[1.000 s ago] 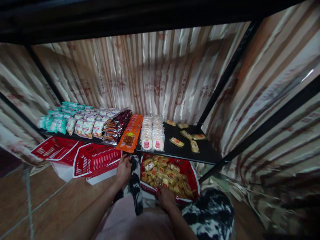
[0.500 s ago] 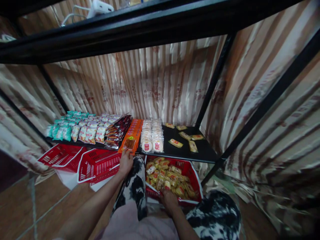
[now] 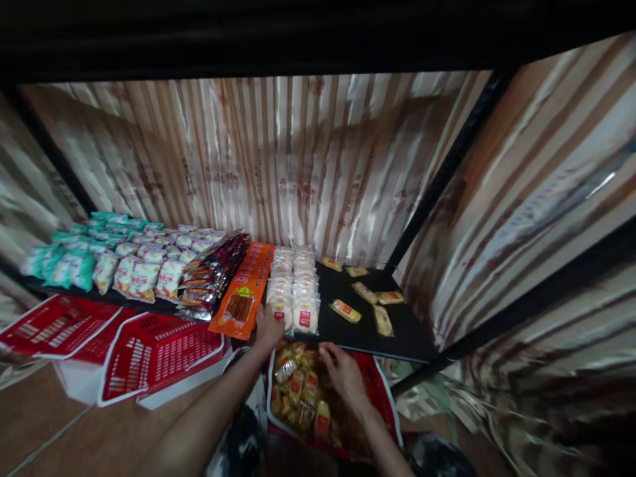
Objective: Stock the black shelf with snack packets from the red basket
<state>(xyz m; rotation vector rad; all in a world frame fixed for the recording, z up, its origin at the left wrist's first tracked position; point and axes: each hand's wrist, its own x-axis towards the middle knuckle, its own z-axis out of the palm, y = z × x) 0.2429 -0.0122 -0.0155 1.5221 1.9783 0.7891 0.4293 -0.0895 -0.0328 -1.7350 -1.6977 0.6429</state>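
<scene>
My left hand (image 3: 269, 329) is at the shelf's front edge, its fingers resting against the front pack of the left row of round white crackers (image 3: 280, 317), beside a flat orange snack bag (image 3: 242, 295). The fingers look extended rather than wrapped round the pack. My right hand (image 3: 342, 373) hovers over a red basket (image 3: 392, 404) full of small yellow-wrapped snacks (image 3: 322, 421). Its fingers are loosely bent and apart near the shelf edge, with nothing visible in them. Several more yellow-wrapped snacks (image 3: 346, 311) lie scattered on the black shelf (image 3: 342, 338) to the right of the crackers.
Dark shiny snack packets (image 3: 213, 271), white snack bags (image 3: 144, 279) and teal bags (image 3: 79, 265) fill the shelf's left side. Two more red baskets (image 3: 159, 351) sit below it. A black post (image 3: 447, 165) rises at the right; a striped curtain (image 3: 308, 159) hangs behind.
My left hand has moved right, from the orange bag to the crackers. The right hand has risen from the basket's near side towards the shelf edge. The view has tilted down and closer.
</scene>
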